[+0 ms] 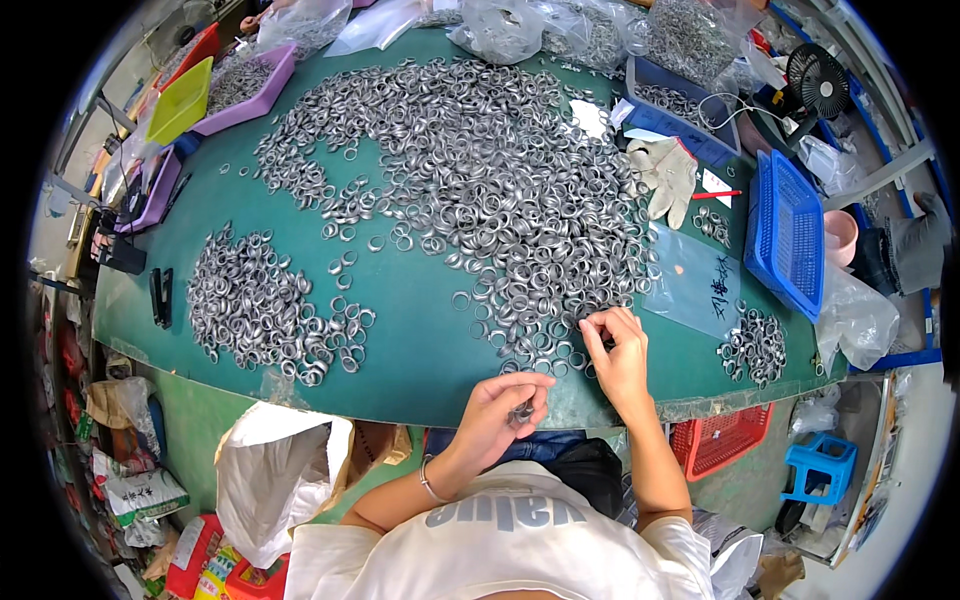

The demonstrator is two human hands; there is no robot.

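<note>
A broad heap of grey metal rings (pixel 490 180) covers the middle of the green table (pixel 420 345). Close to the table's front edge, my left hand (pixel 490 418) is curled around a few metal rings (pixel 521 411), which show between its fingers. My right hand (pixel 622 358) reaches to the near edge of the heap. Its thumb and fingers are pinched together on a dark metal ring, mostly covered by the fingertips. Loose rings (pixel 545 365) lie flat between the two hands. A smaller ring pile (pixel 255 305) sits at the left, and another pile (pixel 755 347) at the right.
Blue baskets (pixel 785 235), a work glove (pixel 664 175), a red pen (pixel 716 195) and a clear plastic bag (pixel 695 285) lie right. A blue bin (pixel 682 140) and fan (pixel 817 80) stand behind. Black stapler (pixel 161 297) at left; white sack (pixel 270 480) below the front edge.
</note>
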